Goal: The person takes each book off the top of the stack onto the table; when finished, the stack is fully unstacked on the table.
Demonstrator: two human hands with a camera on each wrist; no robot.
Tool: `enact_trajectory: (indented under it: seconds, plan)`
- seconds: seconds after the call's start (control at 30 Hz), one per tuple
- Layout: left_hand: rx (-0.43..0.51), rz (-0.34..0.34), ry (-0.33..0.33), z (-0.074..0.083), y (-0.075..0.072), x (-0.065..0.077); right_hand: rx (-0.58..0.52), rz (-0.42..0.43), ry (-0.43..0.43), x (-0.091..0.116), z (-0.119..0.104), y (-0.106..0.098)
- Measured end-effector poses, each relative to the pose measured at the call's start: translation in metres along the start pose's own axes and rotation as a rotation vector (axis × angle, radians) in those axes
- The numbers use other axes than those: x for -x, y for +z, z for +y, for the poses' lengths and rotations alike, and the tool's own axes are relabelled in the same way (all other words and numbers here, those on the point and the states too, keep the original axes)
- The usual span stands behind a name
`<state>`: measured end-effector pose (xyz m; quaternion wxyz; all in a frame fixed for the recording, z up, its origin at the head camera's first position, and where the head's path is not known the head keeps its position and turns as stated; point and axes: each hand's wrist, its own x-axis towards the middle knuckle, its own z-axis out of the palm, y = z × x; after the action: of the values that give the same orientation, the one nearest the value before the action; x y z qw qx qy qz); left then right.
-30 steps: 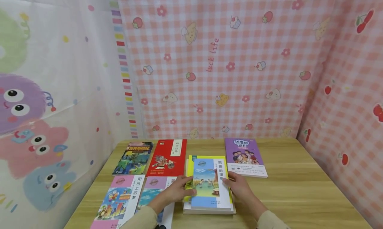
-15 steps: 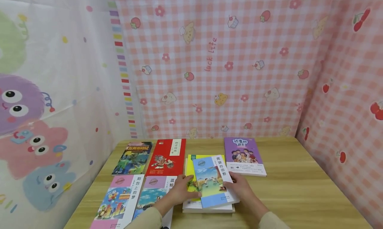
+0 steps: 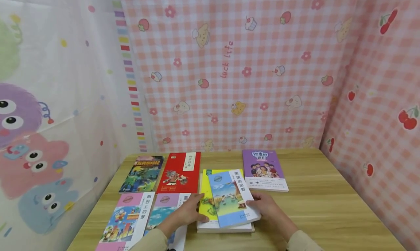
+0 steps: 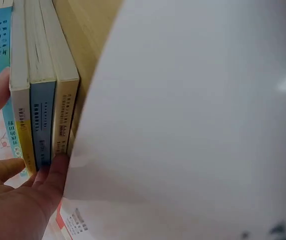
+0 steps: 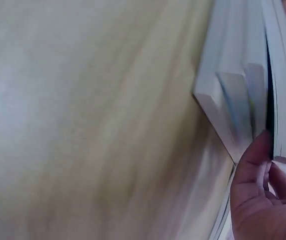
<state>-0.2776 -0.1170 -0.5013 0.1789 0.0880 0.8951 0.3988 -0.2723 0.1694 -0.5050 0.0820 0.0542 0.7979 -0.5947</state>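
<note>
A blue-and-white book point(image 3: 229, 202) with a lakeside picture lies tilted on top of a small stack, its lower end swung to the right. Beneath it shows a yellow book point(image 3: 206, 189), with thicker books under that. My right hand point(image 3: 267, 207) pinches the top book's right edge; in the right wrist view the thumb and a finger point(image 5: 253, 155) grip its corner, with a gap under the book. My left hand point(image 3: 189, 211) rests against the stack's left side, fingers fairly straight along the spines point(image 4: 41, 125) in the left wrist view.
Left on the wooden table point(image 3: 315, 214) lie a dinosaur book point(image 3: 142, 174), a red book point(image 3: 178, 173), a pink-and-white book point(image 3: 125, 222) and a lilac-and-white book point(image 3: 164, 214) partly behind the left arm. A purple book point(image 3: 265, 171) lies at the back right. Patterned curtains surround the table.
The top blue book has turned, its lower end moving right, uncovering more of the yellow book. My right hand moved with its edge; the left stays at the stack's side.
</note>
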Motion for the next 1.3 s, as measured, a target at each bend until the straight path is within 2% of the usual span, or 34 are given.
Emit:
enact_trajectory:
  seconds: [0.2, 0.37, 0.63, 0.97, 1.3]
  plan:
    - [0.014, -0.001, 0.001, 0.000, 0.004, -0.001, -0.116, -0.051, 0.031, 0.002, -0.007, -0.011]
    - [0.035, 0.005, -0.006, 0.001, 0.004, -0.003, -0.168, -0.064, 0.043, -0.001, -0.011, -0.014]
    - [0.031, 0.021, -0.036, 0.001, 0.004, -0.005, -0.219, -0.048, 0.021, -0.008, -0.010, -0.016]
    - [0.016, 0.024, -0.038, -0.001, 0.001, -0.001, -0.292, -0.024, -0.027, -0.012, -0.008, -0.027]
    - [0.014, 0.024, -0.044, 0.000, 0.002, -0.001, -0.316, 0.019, -0.021, -0.023, 0.000, -0.051]
